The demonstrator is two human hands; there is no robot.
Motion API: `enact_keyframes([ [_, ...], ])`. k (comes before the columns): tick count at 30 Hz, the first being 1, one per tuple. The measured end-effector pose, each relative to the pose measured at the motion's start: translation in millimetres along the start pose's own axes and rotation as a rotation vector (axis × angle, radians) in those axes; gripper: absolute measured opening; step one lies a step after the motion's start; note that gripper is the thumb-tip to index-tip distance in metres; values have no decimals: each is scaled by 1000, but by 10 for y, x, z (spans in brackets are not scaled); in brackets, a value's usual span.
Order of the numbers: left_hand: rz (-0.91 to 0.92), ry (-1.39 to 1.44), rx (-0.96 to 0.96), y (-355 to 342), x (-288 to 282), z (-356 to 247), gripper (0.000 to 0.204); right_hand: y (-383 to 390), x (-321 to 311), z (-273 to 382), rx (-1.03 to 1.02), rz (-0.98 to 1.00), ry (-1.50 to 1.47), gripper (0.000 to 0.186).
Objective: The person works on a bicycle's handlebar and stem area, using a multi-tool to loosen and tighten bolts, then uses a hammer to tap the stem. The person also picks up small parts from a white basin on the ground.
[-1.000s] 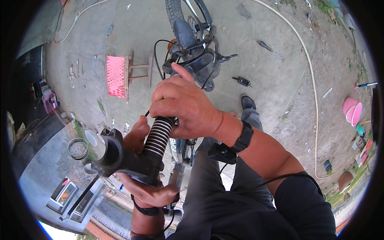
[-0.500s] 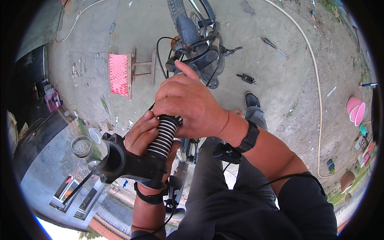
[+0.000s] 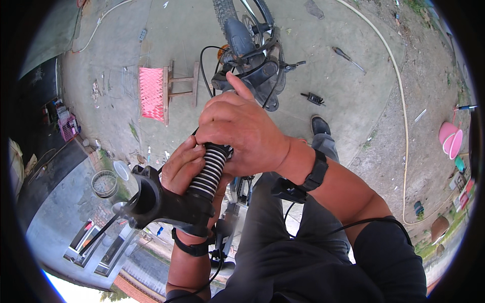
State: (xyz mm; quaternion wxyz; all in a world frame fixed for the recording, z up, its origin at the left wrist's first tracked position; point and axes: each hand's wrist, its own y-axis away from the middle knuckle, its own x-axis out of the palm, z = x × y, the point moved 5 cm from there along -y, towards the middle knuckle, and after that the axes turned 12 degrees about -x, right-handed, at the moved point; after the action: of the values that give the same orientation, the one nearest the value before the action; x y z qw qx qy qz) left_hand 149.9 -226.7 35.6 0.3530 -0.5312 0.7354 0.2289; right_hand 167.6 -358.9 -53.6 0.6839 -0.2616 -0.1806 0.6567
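My right hand (image 3: 245,134) is closed over the upper end of a tube (image 3: 209,169) banded with black and silver rings, its thumb pointing up. My left hand (image 3: 182,166) grips the same tube from the left, fingertips beside my right fingers and palm partly hidden. At the lower end of the rings sits a black bicycle stem (image 3: 179,212) with an empty round clamp. Beyond my hands lie the bicycle's front wheel (image 3: 222,15), dark fork (image 3: 240,40) and looping black cables. What my fingers cover at the top of the tube is hidden.
A stool with pink woven seat (image 3: 151,93) lies at left. A screwdriver (image 3: 348,59), a small black part (image 3: 313,98) and a long hose (image 3: 401,86) are on the concrete at right, with pink buckets (image 3: 449,139) beyond. My shoe (image 3: 321,126) is below the black part.
My left hand has moved up from under the stem, and its fingers now lie along the upper left of the ringed tube. My right hand has shifted slightly rightward with the view.
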Motion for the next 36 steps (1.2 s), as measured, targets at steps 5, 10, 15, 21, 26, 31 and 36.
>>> enact_keyframes([
  [5, 1, -5, -25, 28, -13, 26, 52, 1, 61, -23, -24, 1, 73, 36],
  [10, 167, 199, -320, 210, -270, -54, 80, -2, 57, 0, -31, 2, 76, 40],
  [15, 57, 422, -493, 247, -498, -350, 97, -15, 56, -10, -25, 0, 68, 43],
  [21, -8, 636, -742, -22, -243, -395, 67, -10, 46, -3, -16, 18, 48, 41],
  [26, 26, 298, -667, -113, -214, -448, 52, 13, 40, 10, 0, -21, 50, 37],
  [31, 68, 301, -663, -153, -239, -442, 42, -17, 49, -21, -4, -57, 35, 38],
  [36, 31, 285, -697, -211, -263, -445, 37, -50, 95, -49, 15, -39, 6, 41],
])
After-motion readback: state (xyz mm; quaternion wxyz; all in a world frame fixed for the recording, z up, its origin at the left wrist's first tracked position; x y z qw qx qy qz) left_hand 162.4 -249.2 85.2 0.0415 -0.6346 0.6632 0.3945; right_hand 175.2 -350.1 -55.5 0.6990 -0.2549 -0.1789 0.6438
